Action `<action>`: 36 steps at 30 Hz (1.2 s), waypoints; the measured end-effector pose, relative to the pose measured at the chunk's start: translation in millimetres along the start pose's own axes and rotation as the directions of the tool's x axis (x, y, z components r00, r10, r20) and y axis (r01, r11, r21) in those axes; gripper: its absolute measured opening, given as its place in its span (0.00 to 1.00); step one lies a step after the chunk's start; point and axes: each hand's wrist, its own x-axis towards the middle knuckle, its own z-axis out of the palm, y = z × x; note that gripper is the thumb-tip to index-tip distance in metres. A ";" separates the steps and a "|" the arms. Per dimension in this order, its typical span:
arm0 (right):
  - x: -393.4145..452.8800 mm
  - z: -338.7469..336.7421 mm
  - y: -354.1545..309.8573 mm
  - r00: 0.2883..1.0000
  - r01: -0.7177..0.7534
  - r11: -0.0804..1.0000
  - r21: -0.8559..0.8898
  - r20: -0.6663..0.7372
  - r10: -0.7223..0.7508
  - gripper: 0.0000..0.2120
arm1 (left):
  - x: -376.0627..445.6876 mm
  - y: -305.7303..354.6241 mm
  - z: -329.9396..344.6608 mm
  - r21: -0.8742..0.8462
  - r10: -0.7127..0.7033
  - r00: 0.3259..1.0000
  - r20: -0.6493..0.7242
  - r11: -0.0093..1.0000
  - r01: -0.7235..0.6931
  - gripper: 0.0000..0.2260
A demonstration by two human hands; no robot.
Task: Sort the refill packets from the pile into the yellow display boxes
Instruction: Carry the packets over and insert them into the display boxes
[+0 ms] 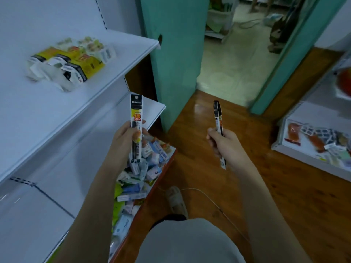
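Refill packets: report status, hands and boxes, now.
Left hand grips one refill packet, upright. Right hand grips a second packet. Yellow display boxes on upper shelf, not yet reached. Nothing in the way.

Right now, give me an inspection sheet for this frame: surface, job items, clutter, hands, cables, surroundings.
Surface: white upper shelf, tilted in view.
Job's things: yellow display boxes on the upper shelf; packet with yellow label and dark slim packet in hand; pile of packets on the low shelf.
Clutter: mixed small goods on the right-hand shelf.
Grips: left hand holds the yellow-labelled packet upright; right hand holds the slim one.
Cables: white power strip with cord on the floor.
Surroundings: wooden floor, teal door frame.
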 end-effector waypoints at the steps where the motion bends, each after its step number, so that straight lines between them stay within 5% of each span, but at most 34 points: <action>1: 16.5 2.2 -5.8 1.000 0.008 1.000 -0.019 0.012 -0.007 0.14 | 16.9 1.5 1.4 -0.026 0.001 1.000 -0.003 1.000 -0.001 0.13; 7: 106.1 6.7 -61.6 0.998 0.065 0.991 -0.116 0.008 -0.064 0.15 | 120.3 33.9 41.0 -0.094 0.028 0.993 0.118 0.995 -0.017 0.12; 13: 173.8 32.8 -149.8 0.975 0.224 0.974 -0.016 0.002 -0.224 0.14 | 198.7 100.1 54.6 -0.111 0.242 0.938 0.246 0.969 -0.221 0.04; 19: 226.2 102.2 -233.1 0.897 0.379 0.917 0.127 0.195 -0.397 0.07 | 234.2 147.7 30.1 -0.031 0.383 0.921 0.066 0.924 -0.382 0.07; 23: 250.3 159.3 -263.7 0.826 0.373 0.905 0.206 0.371 -0.425 0.05 | 239.3 155.7 3.2 0.072 0.419 0.890 -0.179 0.908 -0.413 0.06; 30: 286.0 231.1 -283.4 0.701 0.352 0.907 0.230 0.578 -0.419 0.08 | 238.2 164.6 -52.6 0.332 0.482 0.747 -0.457 0.872 -0.360 0.03; 36: 317.8 269.4 -311.1 0.567 0.383 0.894 0.233 0.705 -0.427 0.17 | 211.2 160.2 -118.3 0.395 0.353 0.390 -0.850 0.918 0.030 0.05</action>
